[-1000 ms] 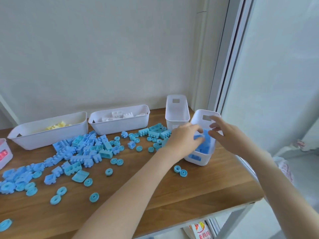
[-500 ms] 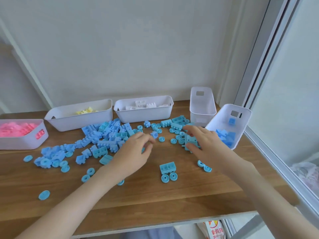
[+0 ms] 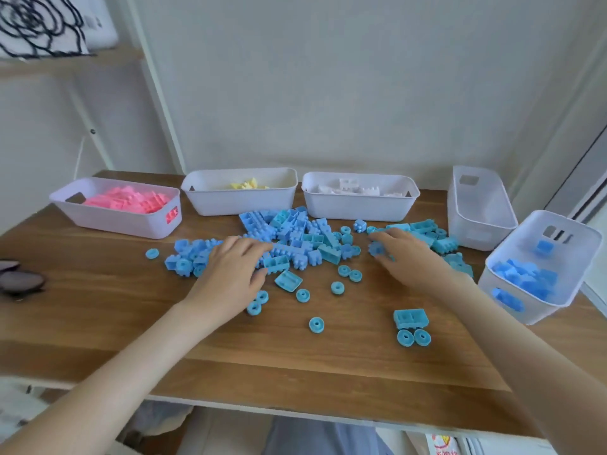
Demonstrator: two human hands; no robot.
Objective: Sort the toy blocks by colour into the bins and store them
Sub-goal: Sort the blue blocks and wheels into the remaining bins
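**Gathering the blue blocks for their bin**

You are resting both hands on the blue blocks point(image 3: 295, 238) heaped toward the tabletop's point(image 3: 98, 323) back edge. Your left hand point(image 3: 230, 270) is lying spread and your right hand point(image 3: 410, 257) is touching pieces with straight fingers, pinching nothing. Try raking handfuls, loose wheels point(image 3: 316, 324) included, toward the bin point(image 3: 542, 313) at the right edge. A white wall point(image 3: 328, 93) is backing the wooden top.
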